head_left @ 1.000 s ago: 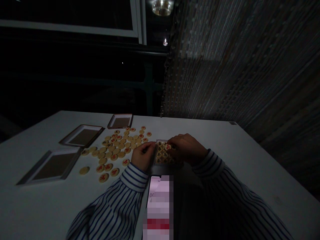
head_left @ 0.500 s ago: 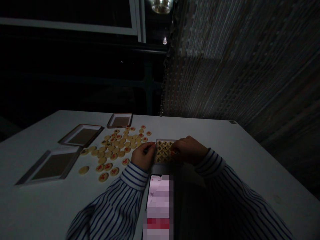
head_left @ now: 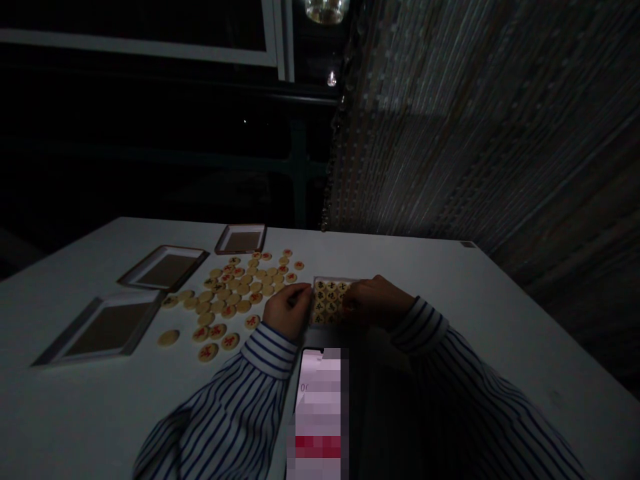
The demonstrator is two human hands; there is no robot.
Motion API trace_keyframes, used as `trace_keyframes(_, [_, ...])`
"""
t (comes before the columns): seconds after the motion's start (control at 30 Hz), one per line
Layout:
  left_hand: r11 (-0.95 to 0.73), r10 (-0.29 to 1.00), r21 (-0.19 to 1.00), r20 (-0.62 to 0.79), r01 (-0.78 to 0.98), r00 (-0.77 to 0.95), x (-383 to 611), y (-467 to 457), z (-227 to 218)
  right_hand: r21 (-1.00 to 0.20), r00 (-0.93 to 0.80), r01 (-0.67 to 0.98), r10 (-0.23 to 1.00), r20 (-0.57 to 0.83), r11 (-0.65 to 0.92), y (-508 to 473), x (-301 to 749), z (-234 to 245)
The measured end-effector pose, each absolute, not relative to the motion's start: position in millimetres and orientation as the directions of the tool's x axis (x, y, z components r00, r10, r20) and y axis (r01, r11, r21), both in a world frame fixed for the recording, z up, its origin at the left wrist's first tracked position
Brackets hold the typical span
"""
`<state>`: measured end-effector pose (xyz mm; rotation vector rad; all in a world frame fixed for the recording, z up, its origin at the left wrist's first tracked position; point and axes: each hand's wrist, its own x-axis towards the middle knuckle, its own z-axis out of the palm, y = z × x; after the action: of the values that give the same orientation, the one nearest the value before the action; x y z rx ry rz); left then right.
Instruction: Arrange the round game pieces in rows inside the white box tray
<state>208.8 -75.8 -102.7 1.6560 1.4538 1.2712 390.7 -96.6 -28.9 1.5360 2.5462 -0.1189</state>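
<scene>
A small shallow box (head_left: pixel 327 283) with rows of round chess discs in it sits on the white table (head_left: pixel 500 313) in front of me. My left hand (head_left: pixel 287 312) rests curled against the box's left edge, fingers closed on that side. My right hand (head_left: pixel 374 300) lies curled over the box's right side, fingertips on the discs there; what it pinches, if anything, is hidden. Several loose cream discs (head_left: pixel 235 293) with red or dark characters lie scattered left of the box.
Three open shallow box trays lie at the left: one near (head_left: pixel 107 328), one middle (head_left: pixel 163 267), one far (head_left: pixel 241 239). A lit phone (head_left: pixel 320 407) stands close below my hands. A beaded curtain (head_left: pixel 450 133) hangs behind the table's right side.
My right hand has slid from the box's middle to its right side, uncovering more discs. The left hand has stayed at the left edge.
</scene>
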Motion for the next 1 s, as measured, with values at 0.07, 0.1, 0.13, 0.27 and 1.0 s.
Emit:
trace_keyframes(0.07, [-0.233, 0.96, 0.891, 0.274, 0.39, -0.053, 208.9, -75.5, -103.3, 0.026, -0.457, 0.882, 0.869, -0.188, 0.47, -96.2, 390.3, -29.6])
trace_keyframes(0.1, [-0.231, 0.961, 0.892, 0.271, 0.387, -0.052, 208.9, -75.4, -103.5, 0.033, -0.456, 0.882, 0.869, -0.192, 0.47, -95.9, 390.1, -30.1])
trace_keyframes(0.13, [-0.228, 0.962, 0.893, 0.267, 0.388, -0.049, 208.9, -75.4, -103.5, 0.039, -0.457, 0.88, 0.867, -0.198, 0.473, -95.6, 390.0, -30.6])
trace_keyframes(0.27, [-0.225, 0.964, 0.876, 0.265, 0.426, -0.035, 208.6, -75.5, -103.3, 0.048, -0.454, 0.876, 0.855, -0.25, 0.48, -94.7, 388.7, -31.0])
trace_keyframes(1.0, [-0.248, 0.963, 0.844, 0.269, 0.475, 0.025, 206.5, -75.8, -101.0, 0.012, -0.459, 0.878, 0.847, -0.268, 0.479, -95.9, 391.3, -26.0])
